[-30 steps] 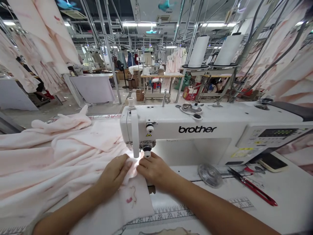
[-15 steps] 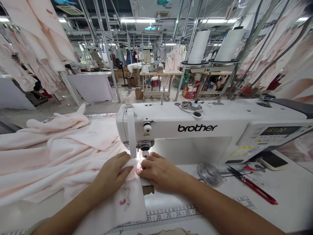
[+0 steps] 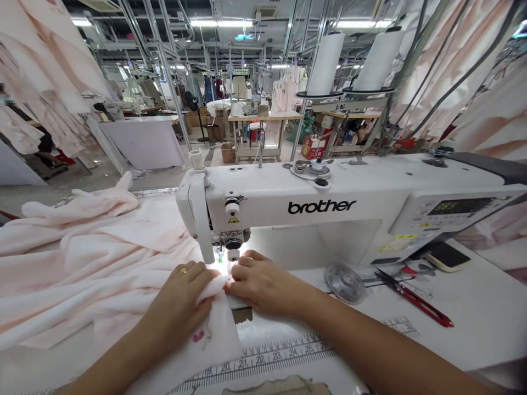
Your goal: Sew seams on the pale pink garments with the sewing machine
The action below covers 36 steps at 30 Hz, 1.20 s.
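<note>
Pale pink, plush-looking fabric (image 3: 135, 236) with small dark pink motifs spreads over the left of the table and runs up to the needle area of a white sewing machine (image 3: 263, 189). My left hand (image 3: 185, 293), with a ring on one finger, is closed on a fold of this fabric just left of the needle. Close beside it, my right hand (image 3: 259, 285) pinches the fabric's edge right of the needle. The presser foot is mostly hidden behind my fingers and a bright lamp glow.
Right of my hands lie a clear round case (image 3: 345, 283), red-handled thread snips (image 3: 415, 299) and a phone (image 3: 447, 256). A printed ruler (image 3: 267, 356) crosses the table's front. Two white thread cones (image 3: 325, 66) stand behind the machine. Pink garments (image 3: 45, 60) hang at both sides.
The view has shifted slightly, so the machine sits lower left in it. Both hands stay on the fabric at the needle. The ring on my left hand now shows.
</note>
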Motion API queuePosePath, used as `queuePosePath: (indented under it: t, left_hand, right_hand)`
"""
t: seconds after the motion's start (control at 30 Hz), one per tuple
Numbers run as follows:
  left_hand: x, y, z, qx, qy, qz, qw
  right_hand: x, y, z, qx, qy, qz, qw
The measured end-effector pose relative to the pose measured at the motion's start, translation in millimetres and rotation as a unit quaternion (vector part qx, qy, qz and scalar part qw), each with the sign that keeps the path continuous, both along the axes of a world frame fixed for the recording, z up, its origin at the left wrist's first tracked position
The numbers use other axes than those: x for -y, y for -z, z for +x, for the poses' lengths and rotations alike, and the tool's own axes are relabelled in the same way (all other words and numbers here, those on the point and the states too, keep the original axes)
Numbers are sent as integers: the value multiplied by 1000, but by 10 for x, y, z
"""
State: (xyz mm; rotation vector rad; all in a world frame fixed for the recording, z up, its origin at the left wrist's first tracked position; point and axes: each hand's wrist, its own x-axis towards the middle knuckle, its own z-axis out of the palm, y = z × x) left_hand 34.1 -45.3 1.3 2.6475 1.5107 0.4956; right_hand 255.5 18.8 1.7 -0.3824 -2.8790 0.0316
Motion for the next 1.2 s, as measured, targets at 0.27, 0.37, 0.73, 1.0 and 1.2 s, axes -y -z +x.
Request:
queuePosePath:
  t: [0.27,0.37,0.73,1.0,1.2]
  left_hand:
    - [48,-5,-16,-135,131,149,971]
    - [33,-11,-37,-134,161,116,971]
    - [8,69,-105,-41,118,-24,992]
    - [-106,47,-60,-48,93,-58,993]
    - [-165,41,-59,-15,82,-51,995]
  right_hand:
    - [-11,20,6,-2,3,-3,1000]
    - [-13,17,9,-4,1,-7,1000]
    - [89,35,9,-77,9,-86,993]
    - [75,61,-84,-67,72,-16,995]
    - [38,125,-61,-87,102,-37,990]
